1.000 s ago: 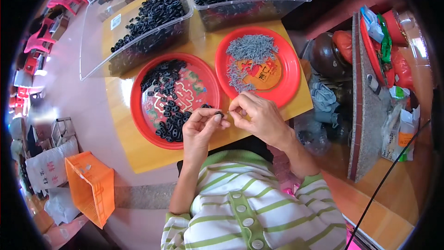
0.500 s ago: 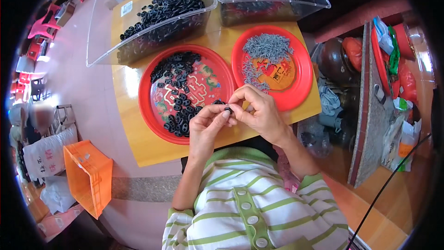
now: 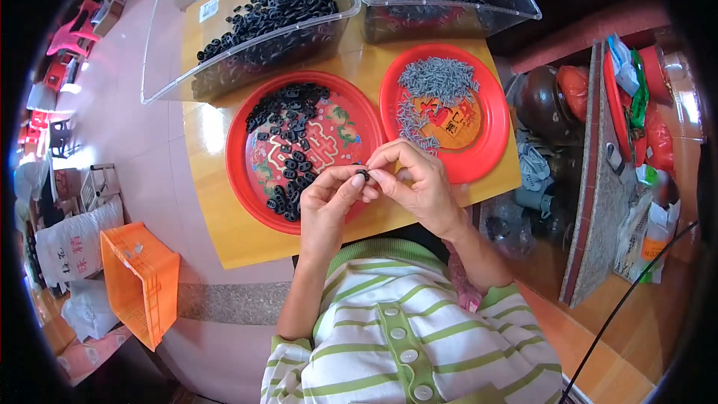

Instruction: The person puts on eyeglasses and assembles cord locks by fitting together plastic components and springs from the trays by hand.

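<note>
My left hand [image 3: 331, 198] is closed, with thumb and forefinger pinching a small black oval plastic piece [image 3: 362, 174]. Fingertips of my right hand [image 3: 420, 183] are pressed together at the same piece from the right; whether they also hold a screw is too small to see. Both hands hover over the near rim of a round red tray [image 3: 235, 183]. On that tray lie a heap of black plastic pieces [image 3: 288, 107] and a looser group nearer my left hand. To its right, a red plate [image 3: 493, 142] carries a pile of small grey screws [image 3: 437, 78].
Two clear plastic bins, a left one [image 3: 172, 52] and a right one [image 3: 456, 6], hold many black pieces at the table's far side. An orange crate [image 3: 138, 284] stands left of the yellow table [image 3: 213, 217]. A stone-faced panel [image 3: 587, 202] rises at the right.
The black piece and the fingertips have shifted slightly left. The pinch of both hands stays much the same. The whole view has moved a little.
</note>
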